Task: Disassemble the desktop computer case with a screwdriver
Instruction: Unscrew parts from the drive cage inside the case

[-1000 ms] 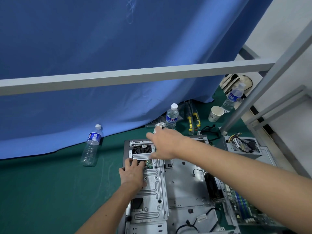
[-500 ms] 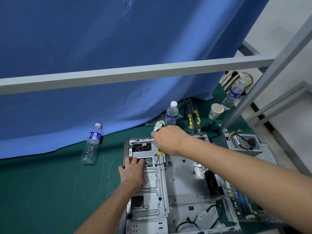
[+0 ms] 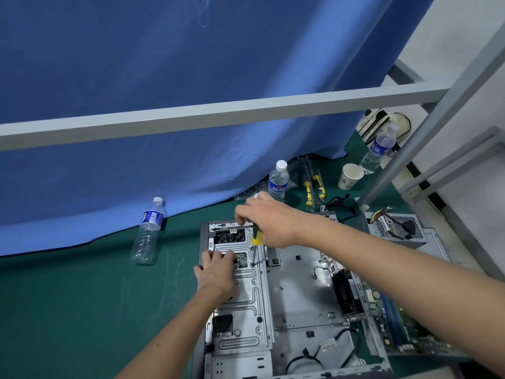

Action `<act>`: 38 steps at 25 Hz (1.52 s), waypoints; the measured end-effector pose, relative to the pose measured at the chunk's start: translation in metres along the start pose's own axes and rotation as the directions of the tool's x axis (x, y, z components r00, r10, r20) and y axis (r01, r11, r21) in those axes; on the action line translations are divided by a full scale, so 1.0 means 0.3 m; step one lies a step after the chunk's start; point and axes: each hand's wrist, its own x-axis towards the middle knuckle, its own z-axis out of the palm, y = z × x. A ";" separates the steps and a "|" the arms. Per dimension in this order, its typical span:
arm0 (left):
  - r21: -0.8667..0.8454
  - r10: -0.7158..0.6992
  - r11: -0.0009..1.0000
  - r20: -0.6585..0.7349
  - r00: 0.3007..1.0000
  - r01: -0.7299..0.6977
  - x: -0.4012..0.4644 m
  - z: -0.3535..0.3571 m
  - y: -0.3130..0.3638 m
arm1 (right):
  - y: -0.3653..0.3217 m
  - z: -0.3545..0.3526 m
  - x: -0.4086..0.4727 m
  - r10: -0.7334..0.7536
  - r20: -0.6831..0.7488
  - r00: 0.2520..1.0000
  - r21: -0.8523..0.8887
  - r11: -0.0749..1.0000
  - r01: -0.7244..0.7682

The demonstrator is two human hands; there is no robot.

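Open desktop computer case (image 3: 295,294) lying flat on green table cover (image 3: 82,310), lower centre of frame. Ribbed metal drive bracket (image 3: 246,305) along left side of case, extending from fan opening at top toward bottom edge.

Right hand (image 3: 269,222) at centre of frame, above upper end of bracket, fingers curled around green-and-yellow handle of screwdriver (image 3: 256,242). Handle emerging from underside of fist; shaft pointing down, nearly upright, tip resting on bracket just right of small green circuit board (image 3: 242,260). White object partly hidden at top of fist; identity not determinable.

Left hand (image 3: 218,274) left of and below screwdriver, palm down on bracket, fingers slightly spread, fingertips at edge of board opening, close to screwdriver tip but apart from it. Gripping nothing visible.

Power supply unit (image 3: 396,228) with loose cables at right of case. Motherboard (image 3: 390,318) at lower right. Three water bottles: one at left (image 3: 149,231), one behind right hand (image 3: 278,181), one at upper right (image 3: 379,150). Paper cup (image 3: 350,176) beside last bottle. Blue curtain (image 3: 164,77) across upper frame, grey frame bar (image 3: 218,113) in front.
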 end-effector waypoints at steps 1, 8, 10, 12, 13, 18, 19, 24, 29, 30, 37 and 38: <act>-0.040 0.000 0.999 -0.030 1.000 -0.002 0.000 0.000 0.013 | 0.000 0.000 -0.002 0.012 0.016 1.000 0.055 0.998 -0.013; -0.178 0.057 0.980 -0.196 0.979 -0.092 0.010 0.050 0.093 | 0.017 0.038 0.006 0.131 -0.145 0.981 0.029 0.991 -0.128; -0.221 0.058 0.969 -0.230 0.971 -0.111 0.018 0.065 0.089 | 0.030 0.026 -0.003 0.102 -0.078 0.992 0.205 0.975 -0.084; -0.256 0.046 0.960 -0.250 0.967 -0.112 0.023 0.068 0.093 | 0.032 0.031 -0.004 0.114 -0.069 0.991 0.182 0.978 -0.100; -0.264 0.035 0.959 -0.253 0.967 -0.104 0.025 0.067 0.096 | 0.033 0.043 0.000 0.117 -0.083 0.990 0.125 0.986 -0.106; -0.202 0.034 0.976 -0.226 0.974 -0.081 0.038 0.056 0.123 | 0.030 0.045 0.007 0.056 -0.130 0.990 0.171 0.985 -0.034; -0.172 0.039 0.982 -0.224 0.974 -0.078 0.038 0.057 0.128 | 0.029 0.039 0.004 0.048 -0.114 0.992 0.238 0.971 -0.020; -0.143 0.054 0.986 -0.192 0.980 -0.083 0.051 0.055 0.138 | 0.042 0.022 -0.022 0.041 -0.096 0.994 0.360 0.933 -0.003; -0.191 0.100 0.971 -0.232 0.967 -0.146 0.075 0.009 0.135 | 0.078 -0.015 -0.052 0.092 -0.217 0.972 0.381 0.924 -0.002; -0.214 0.093 0.966 -0.225 0.970 -0.143 0.072 0.009 0.124 | 0.087 -0.019 -0.062 0.119 -0.239 0.964 0.386 0.922 -0.018; -0.944 -0.005 0.328 -0.051 0.999 -0.046 0.020 0.029 0.062 | 0.254 0.122 -0.215 0.775 -0.177 0.606 0.891 0.388 -0.236; -0.987 0.024 0.159 0.019 1.000 0.015 0.009 0.021 0.064 | 0.270 0.161 -0.253 0.831 0.003 0.556 0.971 0.130 -0.200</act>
